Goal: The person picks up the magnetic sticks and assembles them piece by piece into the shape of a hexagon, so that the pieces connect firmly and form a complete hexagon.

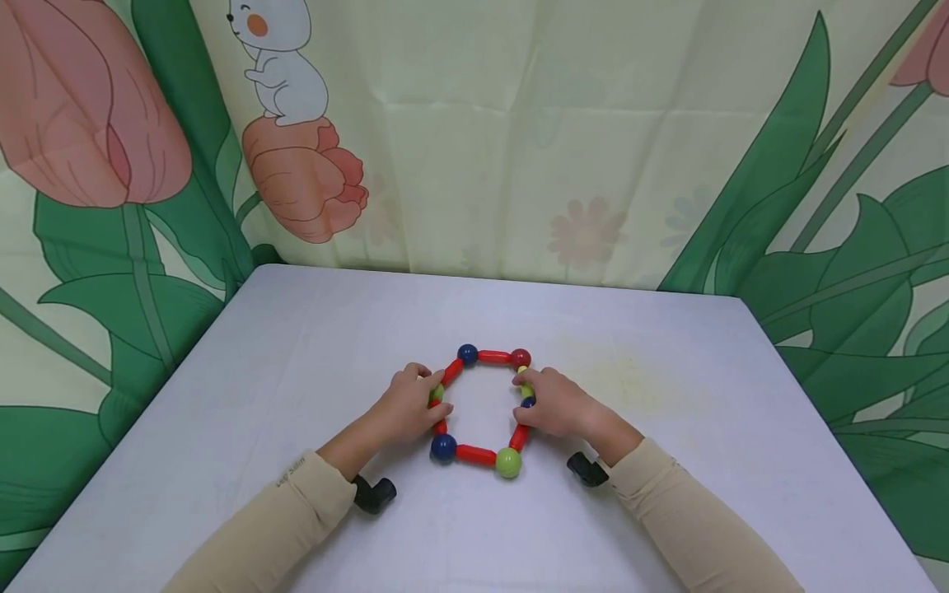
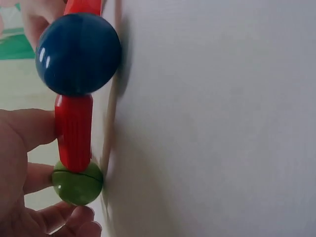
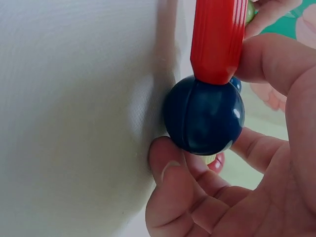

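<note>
On the table lies a closed ring of magnetic rods and balls, its red rods joined by blue, green and red balls. My left hand holds its left side, with the thumb against a red rod and fingers around a green ball. Opposite, my right hand grips the right side at a dark blue ball, its thumb touching a red rod. A yellow-green rod is partly hidden by the right fingers. Nearest me are a blue ball and a green ball.
The white tabletop extends around the ring on every side. Behind it hangs a printed cloth with flowers and a white animal. Black wrist cameras sit below both forearms, close to the table.
</note>
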`<state>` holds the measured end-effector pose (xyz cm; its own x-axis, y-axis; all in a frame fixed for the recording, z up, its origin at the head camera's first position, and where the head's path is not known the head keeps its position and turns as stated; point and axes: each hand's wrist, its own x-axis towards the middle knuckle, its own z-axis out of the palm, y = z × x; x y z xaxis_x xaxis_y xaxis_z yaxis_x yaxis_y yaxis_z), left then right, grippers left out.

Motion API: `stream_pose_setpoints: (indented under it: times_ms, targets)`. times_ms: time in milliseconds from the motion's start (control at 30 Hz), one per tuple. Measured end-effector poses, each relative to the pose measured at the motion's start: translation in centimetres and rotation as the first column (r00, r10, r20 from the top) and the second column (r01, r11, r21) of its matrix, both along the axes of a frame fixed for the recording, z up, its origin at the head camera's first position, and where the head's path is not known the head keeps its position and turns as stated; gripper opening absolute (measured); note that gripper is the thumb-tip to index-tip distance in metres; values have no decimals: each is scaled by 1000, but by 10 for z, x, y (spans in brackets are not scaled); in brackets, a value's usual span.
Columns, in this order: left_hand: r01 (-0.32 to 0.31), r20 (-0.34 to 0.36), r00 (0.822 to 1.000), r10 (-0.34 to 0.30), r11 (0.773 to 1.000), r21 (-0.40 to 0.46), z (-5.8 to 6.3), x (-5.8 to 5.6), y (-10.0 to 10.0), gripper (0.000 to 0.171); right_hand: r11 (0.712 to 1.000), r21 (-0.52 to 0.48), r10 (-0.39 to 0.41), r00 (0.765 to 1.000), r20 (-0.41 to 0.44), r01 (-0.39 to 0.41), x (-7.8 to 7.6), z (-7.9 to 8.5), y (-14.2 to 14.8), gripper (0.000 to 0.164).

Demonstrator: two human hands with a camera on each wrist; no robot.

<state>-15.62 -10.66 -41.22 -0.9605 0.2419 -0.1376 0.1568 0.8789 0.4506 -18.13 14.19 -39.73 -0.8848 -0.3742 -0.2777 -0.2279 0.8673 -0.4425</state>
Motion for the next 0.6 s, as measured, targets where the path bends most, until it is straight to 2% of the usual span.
stream_pose_setpoints:
  times_ms: [167, 367, 600]
  targets:
    - [63, 70, 995, -65, 997, 40, 1, 2, 1, 64, 1000, 5, 8, 1000, 2, -8, -2, 0, 2, 53]
    - [125, 167, 977, -132, 991, 49, 3, -1, 3, 71, 1000, 6, 15, 1000, 18, -15, -4, 0, 3, 56]
    - [141, 158, 977, -143, 990, 22, 3, -3, 13, 78, 1000, -3, 16, 999, 37, -15, -4, 1, 3, 59]
